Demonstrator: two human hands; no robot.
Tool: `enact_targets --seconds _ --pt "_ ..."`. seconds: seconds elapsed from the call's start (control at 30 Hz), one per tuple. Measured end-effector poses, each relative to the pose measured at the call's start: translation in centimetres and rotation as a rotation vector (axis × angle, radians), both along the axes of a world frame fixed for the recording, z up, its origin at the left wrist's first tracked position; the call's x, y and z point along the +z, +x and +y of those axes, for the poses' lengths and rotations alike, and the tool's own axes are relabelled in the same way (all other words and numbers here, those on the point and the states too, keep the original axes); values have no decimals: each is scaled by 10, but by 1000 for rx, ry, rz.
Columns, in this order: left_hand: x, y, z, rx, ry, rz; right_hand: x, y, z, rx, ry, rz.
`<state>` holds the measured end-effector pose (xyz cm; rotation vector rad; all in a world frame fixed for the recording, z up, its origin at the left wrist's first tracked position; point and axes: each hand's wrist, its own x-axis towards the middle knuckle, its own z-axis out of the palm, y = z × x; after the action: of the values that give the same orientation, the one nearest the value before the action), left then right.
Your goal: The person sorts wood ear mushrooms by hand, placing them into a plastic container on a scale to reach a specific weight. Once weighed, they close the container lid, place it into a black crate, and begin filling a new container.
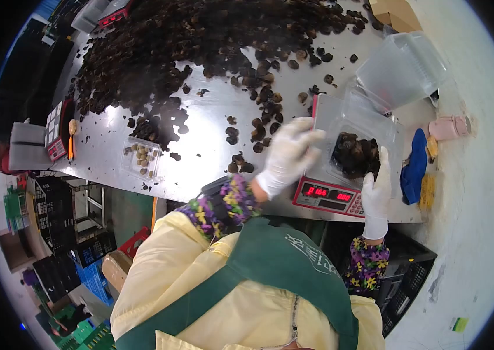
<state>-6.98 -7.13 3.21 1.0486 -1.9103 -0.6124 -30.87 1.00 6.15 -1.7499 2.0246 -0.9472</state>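
Observation:
A clear plastic tray holding dark brown mushroom-like pieces [353,154] rests on a red-edged digital scale [330,195] with lit red digits. My right hand [377,189], in a white glove, is at the tray's right side, fingers extended and touching the tray's edge or the pieces. Left of the scale, my left hand [291,153], also gloved in white, hovers above the metal table [212,157] with its fingers apart and nothing visible in them. Loose dark pieces [258,131] lie beside it.
A large heap of dark pieces [159,46] covers the table's far side. Stacked clear containers [401,70] stand at the upper right, near a blue cloth [414,169] and a pink cup [450,128]. A small tray of round tan pieces [140,158] sits left; another scale [57,131] stands beyond.

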Motion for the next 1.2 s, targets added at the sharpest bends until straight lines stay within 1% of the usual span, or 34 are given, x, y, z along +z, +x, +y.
enact_targets --seconds 0.03,0.07,0.1,0.13,0.17,0.2,0.23,0.3,0.33,0.4,0.43,0.5,0.57,0.63,0.7,0.77,0.87,0.9,0.97,1.0,1.03,1.07,1.1,1.13,1.17,1.2 --pt "-20 21 -1 178 12 -37 1 4 -2 23 -8 131" --pt "-33 46 -5 321 25 -67 1 7 -2 -3 -48 236" --pt "-50 74 -11 404 56 -127 2 8 -3 2 -52 235" --pt "-59 94 -11 505 167 -157 6 9 -3 -48 -89 306" --pt "-66 114 -12 536 123 -312 11 11 -4 -101 -123 377" --pt "-83 129 -12 551 86 -376 16 17 -6 -120 -187 311" --pt "-93 148 -13 394 207 -459 21 24 -7 -125 -182 319" --pt "-112 162 -13 323 237 -410 33 41 -12 -76 -217 242" --pt "-114 162 -14 314 240 -403 43 59 -14 -58 -230 258" --pt "-116 159 -17 357 340 -183 43 84 -20 25 -232 181" --pt "-105 153 -23 350 342 -178 44 97 -23 57 -220 151" --pt "-84 134 -37 304 284 -239 39 116 -30 88 -190 149" --pt "-88 116 -46 254 48 -327 32 129 -35 116 -186 126" --pt "-82 103 -48 200 83 -472 30 137 -36 121 -170 117" --pt "-111 106 -52 151 114 -445 29 139 -34 111 -169 123" --pt "-122 106 -54 98 143 -419 29 135 -29 97 -169 131" --pt "-114 104 -60 159 110 -240 31 125 -18 47 -166 137" --pt "-108 98 -64 154 105 -239 31 121 -14 40 -170 139" --pt "-94 84 -80 164 28 -275 29 111 -9 -8 -213 129" --pt "-88 78 -84 177 21 -362 31 108 -8 -26 -233 140" --pt "-76 74 -88 168 86 -438 34 105 -6 -28 -231 137" --pt "-84 70 -94 171 81 -513 34 100 -4 -34 -222 161" --pt "-85 68 -97 162 67 -545 31 95 -1 -43 -222 122" --pt "-89 65 -100 166 39 -580 30 92 1 -53 -224 137" --pt "-104 63 -107 55 96 -594 31 91 3 -71 -214 134" --pt "-120 61 -109 1 50 -534 35 89 5 -74 -222 161"
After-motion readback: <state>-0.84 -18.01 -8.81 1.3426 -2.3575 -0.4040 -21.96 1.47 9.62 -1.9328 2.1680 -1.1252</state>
